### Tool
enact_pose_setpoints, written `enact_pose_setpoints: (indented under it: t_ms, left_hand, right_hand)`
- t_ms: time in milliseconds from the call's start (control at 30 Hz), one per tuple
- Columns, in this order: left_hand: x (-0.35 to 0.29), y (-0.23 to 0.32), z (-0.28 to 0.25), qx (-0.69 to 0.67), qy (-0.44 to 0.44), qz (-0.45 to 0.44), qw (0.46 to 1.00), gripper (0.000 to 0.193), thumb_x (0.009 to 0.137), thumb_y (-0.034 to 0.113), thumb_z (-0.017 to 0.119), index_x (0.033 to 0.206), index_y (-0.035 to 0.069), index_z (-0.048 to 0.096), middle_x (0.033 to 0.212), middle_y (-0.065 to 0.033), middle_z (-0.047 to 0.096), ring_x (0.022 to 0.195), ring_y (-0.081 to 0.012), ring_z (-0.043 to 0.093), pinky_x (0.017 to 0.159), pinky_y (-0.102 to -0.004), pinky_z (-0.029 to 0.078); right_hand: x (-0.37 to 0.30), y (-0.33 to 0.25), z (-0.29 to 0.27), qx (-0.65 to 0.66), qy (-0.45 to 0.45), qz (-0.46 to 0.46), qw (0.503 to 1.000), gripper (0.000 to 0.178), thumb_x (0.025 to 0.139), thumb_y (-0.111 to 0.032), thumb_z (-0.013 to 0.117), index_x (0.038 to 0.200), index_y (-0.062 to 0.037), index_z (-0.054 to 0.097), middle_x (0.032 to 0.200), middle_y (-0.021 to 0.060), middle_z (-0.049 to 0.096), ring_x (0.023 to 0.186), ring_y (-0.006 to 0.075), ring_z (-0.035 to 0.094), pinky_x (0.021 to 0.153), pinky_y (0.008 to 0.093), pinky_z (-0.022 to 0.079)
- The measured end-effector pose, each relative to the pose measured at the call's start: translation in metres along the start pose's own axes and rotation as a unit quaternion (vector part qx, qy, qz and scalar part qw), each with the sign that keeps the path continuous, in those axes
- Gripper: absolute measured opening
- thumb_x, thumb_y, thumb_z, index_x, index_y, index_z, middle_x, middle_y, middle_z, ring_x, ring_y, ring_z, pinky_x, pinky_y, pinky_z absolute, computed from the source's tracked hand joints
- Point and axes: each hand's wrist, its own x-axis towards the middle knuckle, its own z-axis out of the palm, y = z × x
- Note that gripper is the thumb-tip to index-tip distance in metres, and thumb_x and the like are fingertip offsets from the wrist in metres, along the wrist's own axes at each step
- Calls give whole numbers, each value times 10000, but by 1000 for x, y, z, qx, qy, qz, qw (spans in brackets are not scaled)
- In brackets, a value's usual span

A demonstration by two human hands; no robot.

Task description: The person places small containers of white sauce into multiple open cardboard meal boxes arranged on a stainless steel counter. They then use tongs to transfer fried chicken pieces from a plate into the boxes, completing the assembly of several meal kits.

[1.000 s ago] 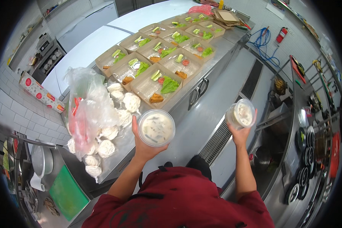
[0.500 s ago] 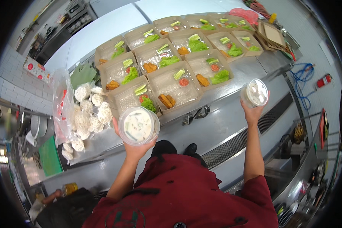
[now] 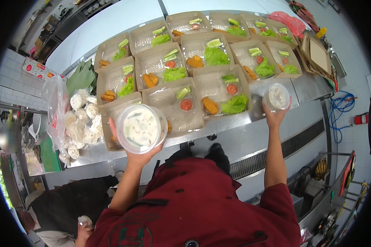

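Observation:
My left hand (image 3: 141,159) is closed round a clear lidded tub (image 3: 142,128) of white creamy soup with green pieces, held over the nearest boxes. On the right, my right hand (image 3: 275,117) grips a smaller clear plastic cup (image 3: 277,97) with white contents, just off the table's front edge. Several open brown cardboard boxes (image 3: 169,108) stand in rows on the table. Fried golden pieces (image 3: 210,106), cucumber sticks (image 3: 183,92), tomato slices (image 3: 186,104) and lettuce (image 3: 235,104) lie in most of them. The tub hides much of the front left box.
White noodle bundles (image 3: 79,119) and a plastic bag (image 3: 53,99) sit at the table's left, by green leaves (image 3: 80,76). Stacked cardboard pieces (image 3: 315,55) and a pink bag (image 3: 288,24) are far right. Another person (image 3: 70,203) is at the lower left. A floor grate (image 3: 276,150) runs behind my right arm.
My body and both containers have come closer to the boxes; the tub now covers part of the front left box. The other person at the lower left shows more, one hand holding something small and whitish.

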Motion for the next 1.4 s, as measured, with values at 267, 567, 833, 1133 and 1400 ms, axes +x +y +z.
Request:
enact_pose_setpoints:
  t_ms: [267, 567, 833, 1133, 1400]
  left_hand:
    - [2, 40, 70, 95, 65, -16, 993, 1558, 584, 212, 1008, 1634, 104, -137, 1535, -172, 372, 1390, -299, 481, 1192, -469, 375]
    - [-36, 65, 111, 66, 124, -58, 988, 1570, 601, 248, 1016, 1632, 124, -161, 1545, -179, 366, 1404, -315, 472, 1188, -485, 398]
    - [-41, 60, 151, -181, 25, -151, 972, 1428, 717, 310, 971, 1637, 165, -111, 1563, -167, 383, 1389, -330, 514, 1169, -506, 431]
    - [-31, 22, 162, -35, -31, -5, 999, 1352, 749, 230, 954, 1617, 95, -74, 1527, -199, 434, 1400, -320, 508, 1239, -490, 306]
    - [-29, 21, 145, -1, 2, -97, 995, 1437, 595, 235, 993, 1588, -17, -15, 1420, -220, 484, 1335, -333, 535, 1214, -465, 330]
  right_hand:
    - [22, 36, 0, 29, -116, 28, 992, 1336, 671, -173, 976, 1646, -56, 71, 1570, 224, 368, 1425, 336, 436, 1188, 443, 386]
    - [34, 41, -70, 29, -170, -23, 985, 1378, 701, -389, 969, 1650, -31, 36, 1565, 246, 375, 1445, 376, 420, 1196, 501, 359]
    - [32, -152, -27, 154, -488, -117, 851, 1092, 692, -539, 933, 1511, -7, 444, 1490, 181, 487, 1417, 338, 464, 1118, 470, 432]
    - [9, -280, 64, -9, -639, -306, 706, 1112, 617, -289, 925, 1581, -144, 390, 1447, 246, 439, 1314, 481, 486, 1092, 546, 442]
    - [44, -259, 99, 32, -633, -220, 742, 1151, 587, -257, 861, 1607, -126, 346, 1384, 234, 495, 1305, 408, 516, 1112, 465, 440]
